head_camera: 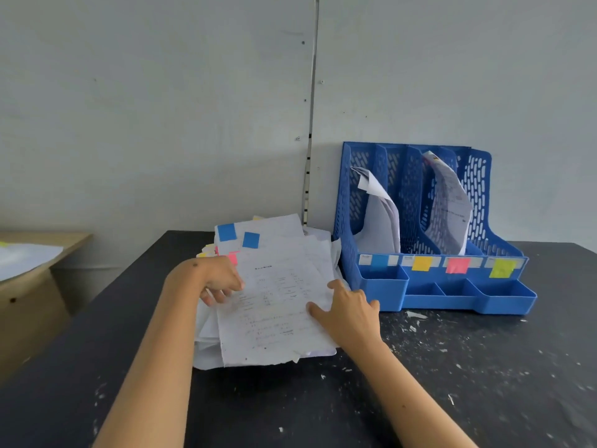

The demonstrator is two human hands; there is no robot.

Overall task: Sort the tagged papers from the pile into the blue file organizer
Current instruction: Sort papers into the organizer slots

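Note:
A loose pile of white printed papers [274,305] lies on the black table, with blue, pink and yellow tags sticking out at its far left corner. My left hand [219,282] curls its fingers round the left edge of the top sheets. On the pile's right edge rests my right hand [349,307], fingers spread flat on the top sheet. The blue file organizer [433,286] stands to the right against the wall. Its front carries blue, yellow, pink and yellow-green labels. Papers stand in its first [378,218] and third [449,205] slots.
The black table [452,367] is speckled with white scraps. A wooden table [38,253] with papers stands lower at the left. A grey wall closes the back.

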